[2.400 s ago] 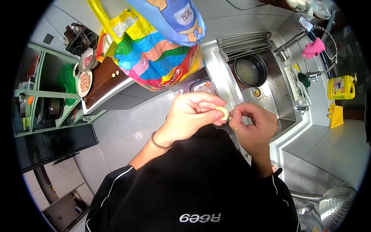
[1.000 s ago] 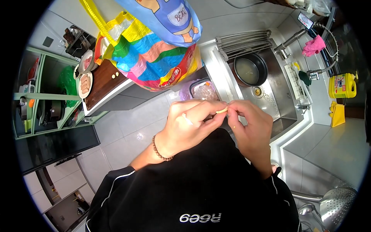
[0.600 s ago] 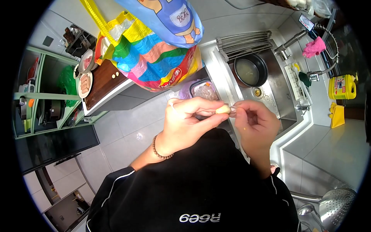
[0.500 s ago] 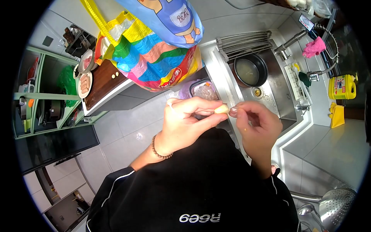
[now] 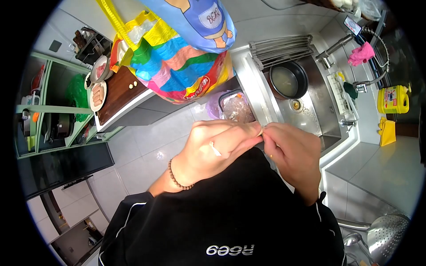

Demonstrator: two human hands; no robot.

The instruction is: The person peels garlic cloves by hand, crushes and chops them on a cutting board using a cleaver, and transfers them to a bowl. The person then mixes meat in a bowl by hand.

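Observation:
My left hand (image 5: 217, 144), with a beaded bracelet (image 5: 175, 178) at the wrist, is closed in a pinch in front of my chest. My right hand (image 5: 293, 153) is closed too, its fingertips meeting those of the left. Between them is a garlic clove, now almost wholly covered by the fingers. A white scrap of peel (image 5: 215, 149) clings to the back of my left hand. Just beyond the hands stands a bin with a purple liner (image 5: 214, 106), holding clear plastic and scraps.
On the right, a sink (image 5: 326, 126) holds a dark pot (image 5: 289, 80) with cloudy liquid. A large striped bag (image 5: 173, 66) stands ahead. At left, a wooden counter (image 5: 116, 99) bears small peeled cloves (image 5: 133, 84) and a plate of meat (image 5: 98, 95). A perforated ladle (image 5: 388, 237) lies lower right.
My left hand has rolled over, turning its back up and covering the clove that showed earlier. My right hand has turned knuckles-up, and its fingertips have closed in against the left's.

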